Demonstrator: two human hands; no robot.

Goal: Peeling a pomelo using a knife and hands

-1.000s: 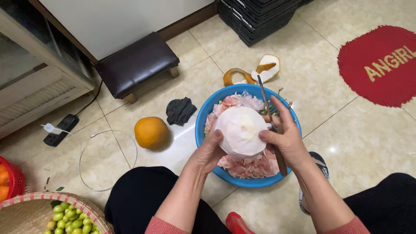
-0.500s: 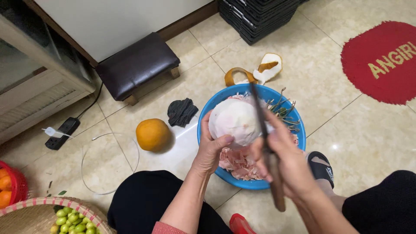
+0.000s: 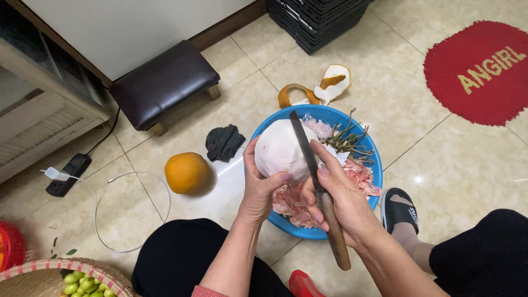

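The floor (image 3: pixel 440 181) is laid with pale glossy beige tiles. Toward its far side a low stool (image 3: pixel 165 82) with a dark padded seat stands against a white wall, beside a grey cabinet (image 3: pixel 38 115) at the far left edge. A black power strip (image 3: pixel 69 174) lies below the cabinet, with a thin white cable (image 3: pixel 118 217) looping over the tiles. Dark stacked crates (image 3: pixel 322 22) sit at the far edge, and a round red mat (image 3: pixel 478 71) fills the far right corner. A crumpled black cloth (image 3: pixel 224 143) and a whole orange fruit (image 3: pixel 187 172) lie left of a blue basin (image 3: pixel 374 165) in the middle of the floor. Pieces of orange-and-white rind (image 3: pixel 316 91) lie just beyond the basin's far rim; pink peel scraps (image 3: pixel 294 201) and dry stems (image 3: pixel 349 140) lie inside it. A woven basket (image 3: pixel 33 278) of small green fruits (image 3: pixel 82 283) sits at the near left corner.

The left hand (image 3: pixel 261 184) reaches up over the basin's near rim, fingers curled around the near side of a large peeled white fruit (image 3: pixel 280 151), gripping it above the basin's left half. The right hand (image 3: pixel 341 201) is closed around the wooden handle of a knife (image 3: pixel 316 181), thumb along the blade's base; the dark blade lies across the fruit's right side, tip pointing away from the person.
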